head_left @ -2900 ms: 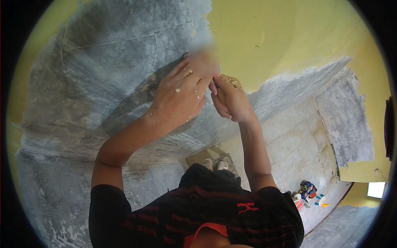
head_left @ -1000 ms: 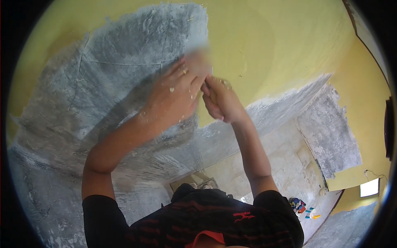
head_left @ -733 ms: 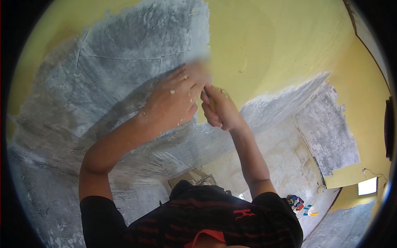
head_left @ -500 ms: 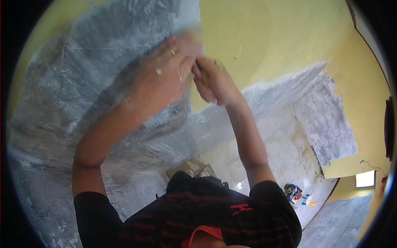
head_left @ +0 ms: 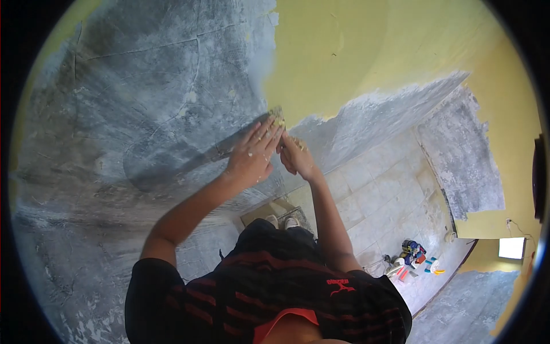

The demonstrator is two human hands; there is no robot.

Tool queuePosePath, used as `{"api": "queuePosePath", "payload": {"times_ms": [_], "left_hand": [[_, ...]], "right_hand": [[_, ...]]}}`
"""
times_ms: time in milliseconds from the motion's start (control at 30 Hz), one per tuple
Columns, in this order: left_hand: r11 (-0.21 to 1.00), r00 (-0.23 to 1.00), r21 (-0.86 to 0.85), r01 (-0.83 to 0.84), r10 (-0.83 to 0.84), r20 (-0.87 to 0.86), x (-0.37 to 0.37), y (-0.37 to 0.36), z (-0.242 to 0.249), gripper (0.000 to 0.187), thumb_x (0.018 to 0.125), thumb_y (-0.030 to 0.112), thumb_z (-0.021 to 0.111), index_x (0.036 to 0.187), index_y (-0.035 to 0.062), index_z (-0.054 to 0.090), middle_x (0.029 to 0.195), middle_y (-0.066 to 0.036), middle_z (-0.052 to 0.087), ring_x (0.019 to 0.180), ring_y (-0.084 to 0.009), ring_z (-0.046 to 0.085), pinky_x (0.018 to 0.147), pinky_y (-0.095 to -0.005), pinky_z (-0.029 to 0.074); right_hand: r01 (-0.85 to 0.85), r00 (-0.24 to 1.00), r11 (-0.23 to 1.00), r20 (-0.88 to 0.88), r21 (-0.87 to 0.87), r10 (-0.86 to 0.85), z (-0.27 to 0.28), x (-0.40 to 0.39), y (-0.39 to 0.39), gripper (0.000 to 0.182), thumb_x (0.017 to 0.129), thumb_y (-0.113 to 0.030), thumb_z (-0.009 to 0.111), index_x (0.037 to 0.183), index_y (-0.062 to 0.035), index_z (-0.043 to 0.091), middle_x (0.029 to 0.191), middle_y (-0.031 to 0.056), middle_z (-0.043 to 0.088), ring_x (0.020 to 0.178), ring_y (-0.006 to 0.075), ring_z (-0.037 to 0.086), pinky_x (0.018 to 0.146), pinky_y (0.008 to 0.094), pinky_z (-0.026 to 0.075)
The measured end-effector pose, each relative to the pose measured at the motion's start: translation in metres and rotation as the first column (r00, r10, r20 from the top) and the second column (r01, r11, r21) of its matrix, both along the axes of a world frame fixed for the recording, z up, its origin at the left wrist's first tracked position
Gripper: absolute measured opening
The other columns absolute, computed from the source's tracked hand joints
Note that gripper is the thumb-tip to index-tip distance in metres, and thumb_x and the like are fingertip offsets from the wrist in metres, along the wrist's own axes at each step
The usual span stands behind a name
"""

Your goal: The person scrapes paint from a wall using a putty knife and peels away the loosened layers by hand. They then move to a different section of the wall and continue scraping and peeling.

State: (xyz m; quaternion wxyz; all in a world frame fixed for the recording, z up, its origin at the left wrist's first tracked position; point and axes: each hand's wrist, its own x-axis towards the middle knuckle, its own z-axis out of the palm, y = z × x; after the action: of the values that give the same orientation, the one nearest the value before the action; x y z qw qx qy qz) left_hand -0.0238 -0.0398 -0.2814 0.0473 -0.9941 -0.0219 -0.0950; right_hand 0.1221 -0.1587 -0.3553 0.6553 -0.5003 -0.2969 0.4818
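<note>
My right hand (head_left: pixel 298 156) is closed around the handle of a scraper (head_left: pixel 277 114), most of which is hidden by my fingers. Yellow paint flakes cover the scraper's blade, which lies against the wall where yellow paint (head_left: pixel 366 51) meets bare grey plaster (head_left: pixel 137 86). My left hand (head_left: pixel 252 156) reaches up beside it, its fingers stretched out flat over the blade. Bits of paint cling to the backs of both hands.
Below my torso my shoes (head_left: pixel 292 221) stand on a small platform (head_left: pixel 252 215). Pale floor tiles (head_left: pixel 372 189) stretch to the right. Several coloured items (head_left: pixel 411 252) lie there, near a white and yellow object (head_left: pixel 434 266). A second scraped wall patch (head_left: pixel 461 155) is at the right.
Both hands have come down the wall with the scraper, to the lower corner of the yellow paint. The view has shifted, and my shoes show more fully.
</note>
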Motion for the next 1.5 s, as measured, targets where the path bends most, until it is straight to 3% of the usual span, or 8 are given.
{"api": "queuePosePath", "payload": {"times_ms": [367,433,533,700,800,1133,1367,1500], "left_hand": [[0.627,0.975,-0.758,-0.179,0.010,-0.221,-0.050,0.005,-0.143,0.083,0.092,0.028,0.073,0.163,0.0056,0.036,0.162,-0.021,0.044,0.152,-0.0387,0.039,0.125,-0.0506,0.032],[-0.386,0.910,-0.825,-0.412,-0.134,-0.392,-0.068,0.028,-0.180,0.077,0.097,0.036,0.071,0.162,0.0106,0.040,0.158,-0.018,0.050,0.146,-0.0340,0.048,0.121,-0.0478,0.037],[-0.922,0.859,-0.360,-0.142,0.066,-0.508,-0.114,0.038,-0.264,0.055,0.097,0.037,0.071,0.140,0.0049,0.062,0.143,-0.013,0.062,0.133,-0.0218,0.059,0.107,-0.0444,0.049],[-0.873,0.660,-0.373,-0.315,0.081,-0.747,-0.192,0.015,-0.364,0.058,0.097,0.042,0.069,0.142,0.0067,0.060,0.134,-0.011,0.066,0.120,-0.0228,0.064,0.099,-0.0431,0.051],[-0.827,0.530,-0.388,-0.406,0.133,-0.838,-0.207,0.032,-0.363,0.060,0.097,0.044,0.069,0.143,0.0076,0.058,0.129,-0.010,0.067,0.114,-0.0234,0.066,0.095,-0.0425,0.052],[0.636,0.967,-0.759,-0.138,0.254,0.037,-0.122,-0.027,-0.134,0.044,0.092,0.026,0.076,0.130,0.0036,0.067,0.131,-0.018,0.068,0.125,-0.0364,0.064,0.106,-0.0426,0.052],[0.664,0.967,-0.747,-0.033,0.210,0.144,-0.046,-0.020,-0.133,0.040,0.097,0.028,0.074,0.127,0.0033,0.068,0.131,-0.016,0.068,0.123,-0.0311,0.065,0.104,-0.0413,0.050],[-0.086,0.795,-0.947,-0.308,0.524,-0.306,-0.019,-0.004,-0.183,0.042,0.096,0.037,0.076,0.120,0.0031,0.072,0.112,-0.011,0.073,0.103,-0.0176,0.068,0.090,-0.0335,0.053]], "right_hand": [[0.335,0.737,0.877,0.676,-0.344,-0.017,-0.160,-0.012,-0.048,0.053,0.107,-0.050,0.054,0.098,0.0008,0.065,0.066,0.0176,0.065,0.063,0.0334,0.067,0.060,0.0453,0.052],[0.439,0.549,0.840,0.835,-0.320,0.032,-0.169,-0.025,-0.073,0.051,0.105,-0.048,0.058,0.098,0.0016,0.067,0.074,0.0231,0.070,0.073,0.0420,0.071,0.067,0.0493,0.054],[0.417,0.589,0.705,0.761,-0.574,0.272,-0.189,-0.034,-0.109,0.050,0.102,-0.048,0.060,0.102,0.0001,0.070,0.093,0.0292,0.072,0.090,0.0504,0.069,0.079,0.0532,0.055],[0.577,0.584,0.267,0.618,-0.772,0.526,-0.423,0.021,-0.265,0.052,0.097,-0.056,0.066,0.101,-0.0041,0.074,0.072,0.0130,0.069,0.053,0.0274,0.065,0.051,0.0431,0.051],[0.256,0.944,0.461,0.322,-0.850,0.069,-0.281,0.001,-0.230,0.048,0.099,-0.053,0.068,0.100,-0.0052,0.073,0.061,0.0063,0.056,0.043,0.0171,0.051,0.041,0.0358,0.041],[0.425,0.902,0.779,0.147,-0.461,-0.405,-0.166,-0.063,-0.095,0.054,0.108,-0.054,0.055,0.078,-0.0093,0.061,0.059,-0.0030,0.047,0.048,0.0071,0.042,0.045,0.0272,0.033],[0.371,0.923,0.918,0.159,-0.140,-0.349,-0.166,-0.054,-0.009,0.050,0.113,-0.043,0.052,0.075,-0.0088,0.055,0.067,-0.0049,0.048,0.061,0.0059,0.043,0.055,0.0261,0.036],[0.354,0.935,0.926,0.080,-0.134,-0.346,-0.180,-0.057,0.011,0.050,0.112,-0.044,0.053,0.074,-0.0105,0.055,0.066,-0.0063,0.047,0.059,0.0055,0.041,0.053,0.0266,0.034]]}}
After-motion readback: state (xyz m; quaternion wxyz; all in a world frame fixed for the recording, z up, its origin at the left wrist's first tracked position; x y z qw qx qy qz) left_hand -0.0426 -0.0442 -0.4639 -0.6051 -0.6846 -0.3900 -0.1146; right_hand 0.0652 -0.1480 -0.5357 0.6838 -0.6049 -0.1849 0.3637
